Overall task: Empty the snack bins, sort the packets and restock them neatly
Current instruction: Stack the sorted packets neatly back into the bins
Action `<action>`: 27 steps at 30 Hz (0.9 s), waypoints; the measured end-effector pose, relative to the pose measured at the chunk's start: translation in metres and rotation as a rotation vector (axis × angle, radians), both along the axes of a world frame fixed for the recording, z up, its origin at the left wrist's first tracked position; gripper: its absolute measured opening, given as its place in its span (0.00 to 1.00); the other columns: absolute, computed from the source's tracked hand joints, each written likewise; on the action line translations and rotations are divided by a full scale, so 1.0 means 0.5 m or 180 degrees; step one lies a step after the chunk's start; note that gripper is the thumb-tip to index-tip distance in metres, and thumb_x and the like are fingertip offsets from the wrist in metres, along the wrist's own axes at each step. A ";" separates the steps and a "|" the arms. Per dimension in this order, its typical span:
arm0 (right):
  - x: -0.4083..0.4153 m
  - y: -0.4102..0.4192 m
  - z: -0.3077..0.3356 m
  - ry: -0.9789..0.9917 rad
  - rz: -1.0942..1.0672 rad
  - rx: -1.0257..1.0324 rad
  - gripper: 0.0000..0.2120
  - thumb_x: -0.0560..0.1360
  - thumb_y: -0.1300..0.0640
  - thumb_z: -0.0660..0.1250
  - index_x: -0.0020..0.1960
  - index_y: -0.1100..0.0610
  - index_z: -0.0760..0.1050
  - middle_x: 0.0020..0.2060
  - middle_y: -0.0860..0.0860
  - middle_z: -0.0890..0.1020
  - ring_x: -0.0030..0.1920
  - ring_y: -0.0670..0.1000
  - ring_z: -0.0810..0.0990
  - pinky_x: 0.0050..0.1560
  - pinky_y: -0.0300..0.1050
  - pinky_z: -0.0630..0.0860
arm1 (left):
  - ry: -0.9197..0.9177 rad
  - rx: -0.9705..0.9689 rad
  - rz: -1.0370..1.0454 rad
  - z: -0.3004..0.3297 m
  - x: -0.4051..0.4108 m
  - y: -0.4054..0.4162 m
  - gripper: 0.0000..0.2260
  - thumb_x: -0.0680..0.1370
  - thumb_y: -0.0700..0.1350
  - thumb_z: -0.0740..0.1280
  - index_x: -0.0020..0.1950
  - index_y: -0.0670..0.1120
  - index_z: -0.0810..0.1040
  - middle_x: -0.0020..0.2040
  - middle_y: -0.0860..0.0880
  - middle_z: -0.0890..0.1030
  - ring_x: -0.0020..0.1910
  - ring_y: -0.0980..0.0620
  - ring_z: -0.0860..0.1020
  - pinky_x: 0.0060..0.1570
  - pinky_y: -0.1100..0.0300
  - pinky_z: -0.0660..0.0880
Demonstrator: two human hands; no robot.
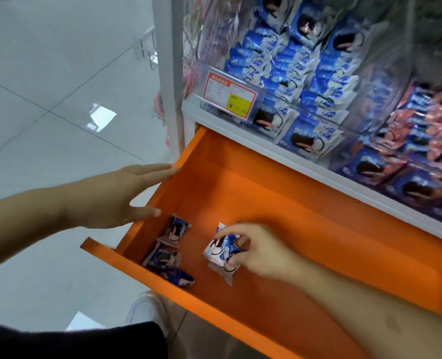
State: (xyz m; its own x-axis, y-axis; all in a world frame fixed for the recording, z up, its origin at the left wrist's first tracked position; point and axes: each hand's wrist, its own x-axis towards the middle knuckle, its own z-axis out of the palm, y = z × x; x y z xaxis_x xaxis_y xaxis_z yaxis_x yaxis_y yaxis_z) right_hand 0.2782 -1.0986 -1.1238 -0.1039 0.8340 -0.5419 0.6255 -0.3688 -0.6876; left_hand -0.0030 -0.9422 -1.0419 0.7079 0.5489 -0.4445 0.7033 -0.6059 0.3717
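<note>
Right now my right hand (pixel 251 248) pinches a slick, crinkly white packet (pixel 221 248) low in the orange drawer (pixel 279 203); foil that smooth could slide from my fingertips. My left hand (pixel 116 195) hovers flat and empty by the hard rim, near two dark packets (pixel 170 244).

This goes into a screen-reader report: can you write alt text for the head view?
A right hand grips blue-and-white snack packets inside an open orange drawer, while the open left hand rests at its left edge. Two dark blue packets lie in the drawer's corner, below clear bins full of snacks.
</note>
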 end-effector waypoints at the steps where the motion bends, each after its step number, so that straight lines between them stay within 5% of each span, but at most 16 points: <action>1: 0.010 0.003 0.049 0.0068 -0.0120 0.0049 0.29 0.71 0.66 0.80 0.60 0.35 0.82 0.48 0.49 0.82 0.39 0.43 0.79 0.42 0.44 0.81 | 0.0166 0.0193 -0.0039 0.035 0.018 0.005 0.31 0.81 0.60 0.64 0.82 0.66 0.55 0.83 0.62 0.55 0.81 0.56 0.58 0.79 0.54 0.61; 4: 0.035 0.006 0.212 0.0099 -0.0174 0.0460 0.30 0.69 0.64 0.82 0.58 0.33 0.82 0.52 0.42 0.82 0.47 0.46 0.81 0.48 0.45 0.84 | -0.0225 0.0073 0.0259 0.168 0.094 0.000 0.20 0.80 0.62 0.65 0.72 0.64 0.72 0.72 0.65 0.72 0.68 0.64 0.72 0.74 0.58 0.68; 8: 0.059 -0.028 0.421 0.0283 -0.0348 0.1000 0.28 0.69 0.62 0.82 0.59 0.35 0.82 0.55 0.29 0.80 0.51 0.46 0.80 0.51 0.45 0.82 | -0.1075 -0.1308 0.0712 0.307 0.197 -0.087 0.19 0.77 0.60 0.72 0.65 0.55 0.78 0.56 0.58 0.85 0.50 0.58 0.85 0.58 0.55 0.82; 11: 0.079 -0.076 0.494 0.0290 -0.0694 0.1281 0.33 0.68 0.63 0.83 0.63 0.34 0.78 0.58 0.34 0.78 0.52 0.46 0.79 0.53 0.48 0.82 | -0.1628 -0.1828 0.0933 0.355 0.247 -0.164 0.12 0.78 0.47 0.75 0.60 0.47 0.83 0.48 0.51 0.87 0.48 0.53 0.86 0.51 0.53 0.84; 14: 0.101 -0.125 0.521 0.0257 -0.1132 0.1329 0.41 0.67 0.59 0.85 0.69 0.31 0.71 0.59 0.42 0.77 0.51 0.45 0.80 0.53 0.47 0.82 | -0.2146 -0.2083 0.1450 0.378 0.270 -0.208 0.20 0.73 0.41 0.80 0.63 0.44 0.81 0.53 0.44 0.86 0.50 0.45 0.87 0.47 0.50 0.85; 17: 0.116 -0.173 0.544 0.0287 -0.1295 0.1353 0.33 0.69 0.59 0.84 0.67 0.38 0.76 0.47 0.39 0.80 0.42 0.39 0.78 0.46 0.37 0.76 | -0.2629 -0.2379 0.1921 0.378 0.279 -0.248 0.23 0.71 0.39 0.81 0.64 0.46 0.81 0.57 0.40 0.85 0.51 0.42 0.87 0.46 0.50 0.85; 21: 0.138 -0.211 0.567 0.0093 -0.1397 0.1605 0.19 0.68 0.64 0.83 0.54 0.46 0.86 0.37 0.39 0.81 0.38 0.39 0.79 0.42 0.34 0.74 | -0.2944 -0.2164 0.2115 0.372 0.289 -0.286 0.12 0.70 0.38 0.80 0.51 0.51 0.87 0.49 0.47 0.88 0.50 0.47 0.86 0.51 0.47 0.84; 24: 0.158 -0.224 0.580 0.0364 -0.1552 0.1888 0.15 0.68 0.67 0.82 0.47 0.51 0.84 0.42 0.48 0.86 0.45 0.50 0.85 0.49 0.50 0.81 | -0.2804 -0.1804 0.2129 0.380 0.304 -0.294 0.24 0.66 0.45 0.85 0.59 0.45 0.81 0.51 0.47 0.86 0.51 0.49 0.84 0.51 0.50 0.84; 27: 0.175 -0.232 0.581 0.0845 -0.1745 0.1946 0.13 0.70 0.62 0.83 0.47 0.51 0.81 0.45 0.52 0.84 0.45 0.52 0.83 0.48 0.50 0.80 | -0.2783 -0.1662 0.2097 0.379 0.325 -0.294 0.37 0.62 0.53 0.85 0.67 0.43 0.77 0.49 0.37 0.81 0.48 0.39 0.83 0.51 0.48 0.83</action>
State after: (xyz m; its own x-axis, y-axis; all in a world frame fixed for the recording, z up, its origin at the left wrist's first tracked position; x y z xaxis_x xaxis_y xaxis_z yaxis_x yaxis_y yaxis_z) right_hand 0.3659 -1.2144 -0.8331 0.3388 0.9408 0.0037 0.2579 -0.0891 -0.9621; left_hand 0.1595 -1.0893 -0.8526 0.5324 0.8143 -0.2314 0.2096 0.1380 0.9680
